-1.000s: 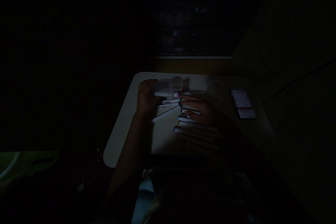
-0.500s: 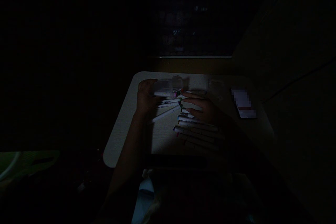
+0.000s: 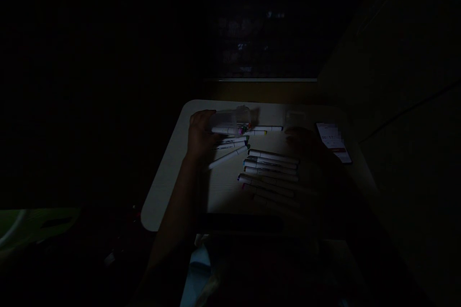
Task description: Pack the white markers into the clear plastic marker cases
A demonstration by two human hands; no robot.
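Note:
In dim light, my left hand (image 3: 200, 134) is closed around the base of a clear plastic case (image 3: 225, 119), which lies on its side with its mouth facing right. A few markers with pink, green and red ends (image 3: 242, 130) show in that mouth. My right hand (image 3: 302, 141) hovers over the right part of the table, dark, its fingers loosely apart and nothing visible in them. Just right of the case lie a yellow-ended marker (image 3: 257, 133) and a dark-ended marker (image 3: 270, 128). Green-ended markers (image 3: 228, 157) rest below the case.
Several white markers (image 3: 273, 165) form a rough row across the middle of the white table (image 3: 165, 177). Beyond my right hand is a clear plastic piece (image 3: 295, 116), perhaps a lid. A phone (image 3: 333, 141) with a lit screen lies at the right.
My right hand has drawn away to the right from the case mouth and the markers. The yellow-ended marker is now in plain sight there. My left hand and the case stay in place.

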